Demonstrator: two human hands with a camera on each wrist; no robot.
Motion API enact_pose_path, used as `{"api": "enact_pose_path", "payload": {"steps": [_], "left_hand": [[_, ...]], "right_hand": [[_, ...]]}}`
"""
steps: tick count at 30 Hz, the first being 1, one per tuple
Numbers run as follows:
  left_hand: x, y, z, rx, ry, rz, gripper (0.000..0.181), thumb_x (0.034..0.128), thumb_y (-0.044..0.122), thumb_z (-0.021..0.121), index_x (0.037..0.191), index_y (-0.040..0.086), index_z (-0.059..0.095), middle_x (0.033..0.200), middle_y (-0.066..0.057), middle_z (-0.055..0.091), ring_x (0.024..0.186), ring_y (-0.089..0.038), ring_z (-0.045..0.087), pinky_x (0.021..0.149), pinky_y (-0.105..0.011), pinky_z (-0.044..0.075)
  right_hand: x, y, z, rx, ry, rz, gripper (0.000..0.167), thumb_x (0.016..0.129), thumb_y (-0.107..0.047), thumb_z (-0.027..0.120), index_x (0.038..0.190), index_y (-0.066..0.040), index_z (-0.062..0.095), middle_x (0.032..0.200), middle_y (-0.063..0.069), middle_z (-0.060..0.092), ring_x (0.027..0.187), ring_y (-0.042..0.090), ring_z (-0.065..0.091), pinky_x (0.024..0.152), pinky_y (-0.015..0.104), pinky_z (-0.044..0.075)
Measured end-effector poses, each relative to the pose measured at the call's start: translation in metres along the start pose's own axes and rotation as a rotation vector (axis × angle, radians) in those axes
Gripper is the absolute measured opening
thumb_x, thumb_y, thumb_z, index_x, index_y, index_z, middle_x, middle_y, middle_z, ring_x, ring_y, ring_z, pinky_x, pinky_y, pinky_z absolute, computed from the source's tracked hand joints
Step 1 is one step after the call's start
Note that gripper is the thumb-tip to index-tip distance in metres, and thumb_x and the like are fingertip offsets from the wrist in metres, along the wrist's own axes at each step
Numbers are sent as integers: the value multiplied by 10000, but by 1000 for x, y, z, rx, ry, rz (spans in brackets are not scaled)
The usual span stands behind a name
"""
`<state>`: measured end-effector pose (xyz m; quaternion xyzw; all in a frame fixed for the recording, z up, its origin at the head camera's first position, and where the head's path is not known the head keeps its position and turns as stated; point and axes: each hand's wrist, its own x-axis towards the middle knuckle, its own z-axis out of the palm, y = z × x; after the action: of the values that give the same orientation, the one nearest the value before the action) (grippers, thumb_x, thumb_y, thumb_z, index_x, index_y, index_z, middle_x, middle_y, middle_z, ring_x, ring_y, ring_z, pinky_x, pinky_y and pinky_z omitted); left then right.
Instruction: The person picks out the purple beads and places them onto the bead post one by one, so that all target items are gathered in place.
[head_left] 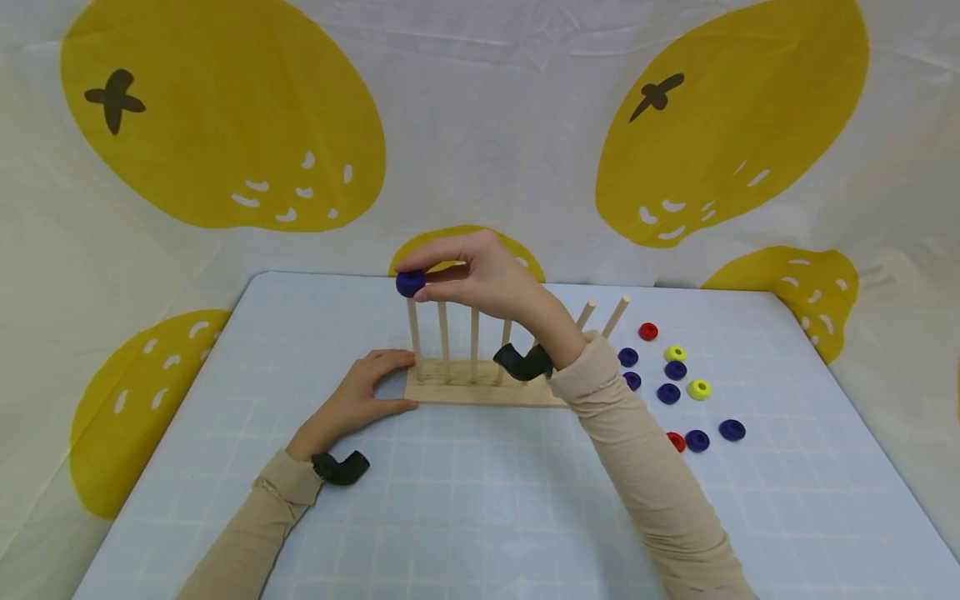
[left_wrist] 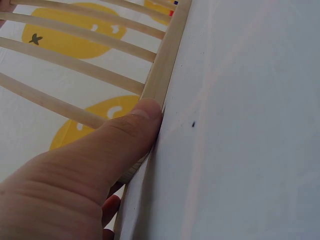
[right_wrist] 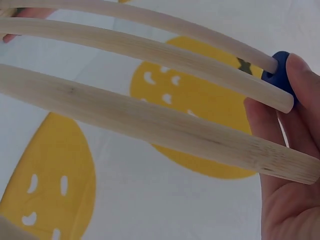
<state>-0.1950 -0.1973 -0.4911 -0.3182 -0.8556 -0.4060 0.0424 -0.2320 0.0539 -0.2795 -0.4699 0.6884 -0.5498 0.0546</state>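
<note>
While the left hand (head_left: 360, 392) gripped the wooden rack (head_left: 487, 396) at its left edge, the right hand (head_left: 486, 273) pinched a blue ring (head_left: 410, 285) at the top of the leftmost peg (head_left: 415, 333).

Creased white backdrop (head_left: 487, 125), large yellow fruit prints (head_left: 225, 108), pale blue, faintly gridded tabletop (head_left: 450, 517)

Right fingers (head_left: 441, 252) pinch a blue ring (head_left: 410, 284) atop the leftmost peg (head_left: 415, 333).
</note>
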Motion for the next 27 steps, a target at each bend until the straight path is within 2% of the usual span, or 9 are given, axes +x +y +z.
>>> {"api": "enact_pose_path", "payload": {"steps": [7, 13, 18, 27], "left_hand": [[0, -2, 0, 2, 5, 16, 652, 749, 201, 884, 1324, 59, 611, 1358, -108, 586, 1266, -308, 488, 1043, -543, 386], [0, -2, 0, 1, 4, 10, 653, 748, 196, 883, 1324, 58, 609, 1361, -107, 584, 1268, -306, 485, 1047, -541, 383], [-1, 0, 0, 2, 1, 1, 653, 752, 197, 880, 1328, 55, 607, 1367, -113, 580, 1273, -313, 481, 1050, -548, 375], [-1, 2, -1, -7, 5, 14, 660, 750, 198, 882, 1335, 65, 605, 1368, -105, 581, 1273, -312, 481, 1047, -554, 373]], "right_hand": [[1, -2, 1, -155, -47, 11, 326, 850, 24, 749, 1172, 27, 703, 1158, 107, 704, 1050, 143, 664, 905, 295, 543], [0, -4, 3, -169, -60, 67, 330, 860, 20, 741, 1188, 10, 700, 1168, 90, 698, 1047, 138, 670, 891, 297, 550], [0, -4, 3, -207, -71, 61, 324, 862, 2, 746, 1183, 12, 702, 1161, 86, 701, 1037, 131, 671, 879, 257, 546], [0, -4, 2, -241, -75, 30, 325, 870, -30, 752, 1190, -7, 702, 1168, 76, 700, 1029, 141, 666, 915, 268, 531]]}}
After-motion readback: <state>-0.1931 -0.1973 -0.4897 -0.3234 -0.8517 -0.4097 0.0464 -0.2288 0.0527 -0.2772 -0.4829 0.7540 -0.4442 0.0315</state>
